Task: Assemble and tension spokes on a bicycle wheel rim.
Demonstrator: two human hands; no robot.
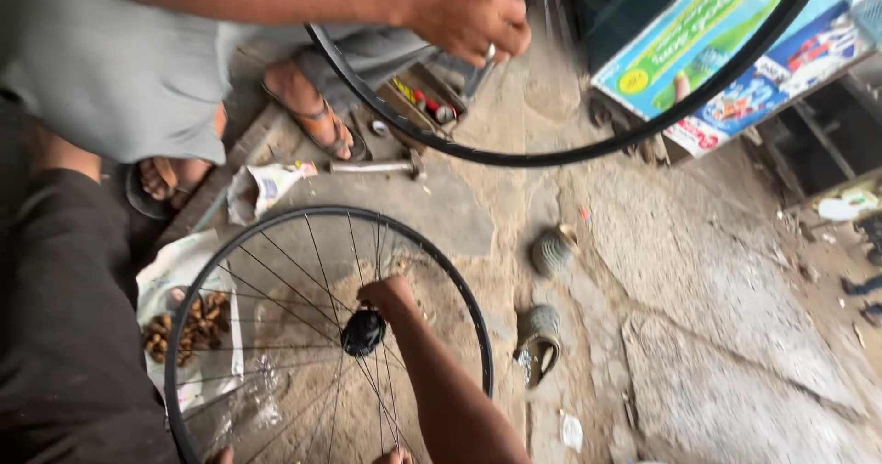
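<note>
Down near the floor, spoked wheel (276, 271): sitting over paper and dirt, its bottom edge is getting cut off.
Right hand (386, 294): fingers are curling tight onto the black hub (364, 333).
Left hand (220, 455): only a fingertip is showing, so I cannot tell its grip.
Wheels: two are showing; another person's hand (469, 9) is pinching the second rim (551, 159).
Grey shoes (551, 248): two are lying nearby.
</note>
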